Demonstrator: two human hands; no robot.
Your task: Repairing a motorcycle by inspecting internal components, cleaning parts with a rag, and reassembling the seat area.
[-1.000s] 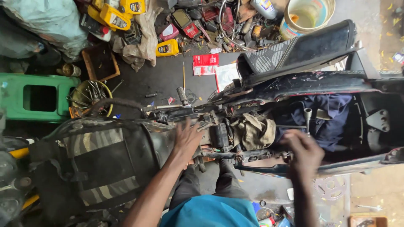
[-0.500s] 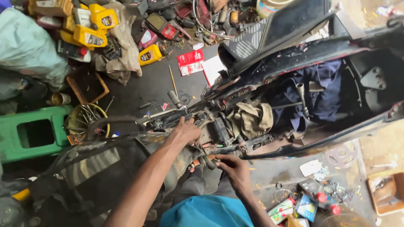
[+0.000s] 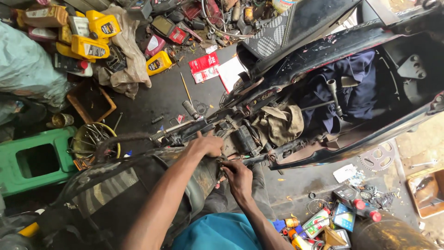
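Floor (image 3: 171, 92): dark workshop concrete, strewn with yellow oil jugs (image 3: 90, 46), tools and a green stool (image 3: 32, 162).
Bike frame (image 3: 259, 134): stripped, seat off, so its middle lies open.
Left hand (image 3: 206, 144): pressed flat on the frame, bracing it.
Right hand (image 3: 238, 178): grip narrow, fingers pinching a small part under the frame; the part itself is hidden.
Rag (image 3: 280, 122): stuffed into the frame.

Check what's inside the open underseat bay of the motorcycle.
In the underseat bay: dark blue cloth with a metal socket wrench lying on it, khaki rag beside. Whatever lies under the cloth is covered.
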